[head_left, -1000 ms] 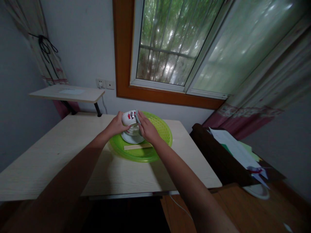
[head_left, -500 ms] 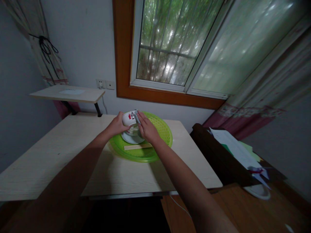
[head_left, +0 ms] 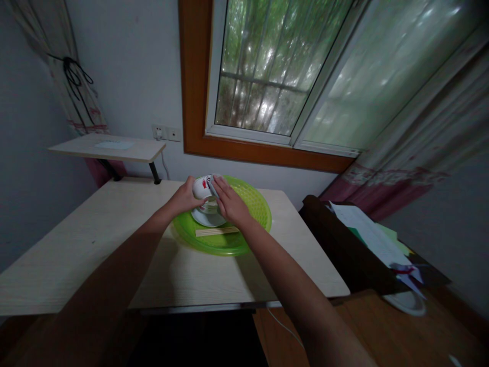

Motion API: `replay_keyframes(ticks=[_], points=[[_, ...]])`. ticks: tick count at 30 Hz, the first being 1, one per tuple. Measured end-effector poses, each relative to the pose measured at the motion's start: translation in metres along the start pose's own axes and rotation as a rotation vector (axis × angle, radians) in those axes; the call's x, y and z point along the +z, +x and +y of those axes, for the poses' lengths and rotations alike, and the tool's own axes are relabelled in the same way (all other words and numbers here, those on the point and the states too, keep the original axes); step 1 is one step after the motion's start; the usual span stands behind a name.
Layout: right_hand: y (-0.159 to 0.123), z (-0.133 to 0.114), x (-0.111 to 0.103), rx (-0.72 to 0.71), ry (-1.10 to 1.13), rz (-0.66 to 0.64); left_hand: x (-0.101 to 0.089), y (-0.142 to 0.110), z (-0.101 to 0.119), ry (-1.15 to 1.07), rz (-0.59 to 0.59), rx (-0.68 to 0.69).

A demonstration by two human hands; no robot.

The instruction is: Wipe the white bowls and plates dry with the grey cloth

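Note:
A white cup [head_left: 201,187] with red and dark print is tilted on its side in my left hand [head_left: 182,198], whose fingers wrap round its left end. My right hand [head_left: 232,202] presses a thin grey cloth [head_left: 213,186] against the cup's right side, fingers together and fairly straight. Just under the cup, partly hidden by it and my hands, is a pale bowl [head_left: 209,206] on a white plate [head_left: 207,218]. A bundle of light wooden chopsticks [head_left: 216,231] lies in front of the plate. All of these are over a round green plastic tray [head_left: 256,204].
The tray stands on a light wooden table [head_left: 91,244]. A small raised shelf [head_left: 84,147] is at the table's back left. Beyond the right edge, papers [head_left: 362,224] lie on a dark brown piece of furniture [head_left: 332,250]. A window [head_left: 267,66] is behind.
My right hand and the cloth have shifted slightly left over the cup, covering more of its print. My left hand keeps its grip; the tray, plate and chopsticks stay put.

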State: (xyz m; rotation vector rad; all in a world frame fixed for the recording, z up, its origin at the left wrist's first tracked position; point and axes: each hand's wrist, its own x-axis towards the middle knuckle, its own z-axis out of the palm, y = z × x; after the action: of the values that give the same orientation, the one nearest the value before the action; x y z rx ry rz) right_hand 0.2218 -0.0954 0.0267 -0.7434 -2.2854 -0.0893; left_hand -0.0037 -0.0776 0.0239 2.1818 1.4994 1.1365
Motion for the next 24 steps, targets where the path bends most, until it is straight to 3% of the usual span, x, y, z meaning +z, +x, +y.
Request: replay_keyframes(ticks=[6,13,20,24], points=[[0.004,-0.011,-0.002,-0.149,-0.071,-0.096,-0.002,0.002,-0.002,-0.039,0.021,-0.090],[0.001,0.001,0.004,0.057,0.031,-0.040,-0.002,0.005,-0.009,-0.112,0.141,-0.132],[-0.006,0.016,0.016,0.222,0.206,-0.070,-0.004,0.005,-0.009,-0.101,0.141,-0.157],[-0.007,0.015,0.018,0.247,0.253,-0.067,-0.006,0.004,-0.008,-0.102,0.131,-0.157]])
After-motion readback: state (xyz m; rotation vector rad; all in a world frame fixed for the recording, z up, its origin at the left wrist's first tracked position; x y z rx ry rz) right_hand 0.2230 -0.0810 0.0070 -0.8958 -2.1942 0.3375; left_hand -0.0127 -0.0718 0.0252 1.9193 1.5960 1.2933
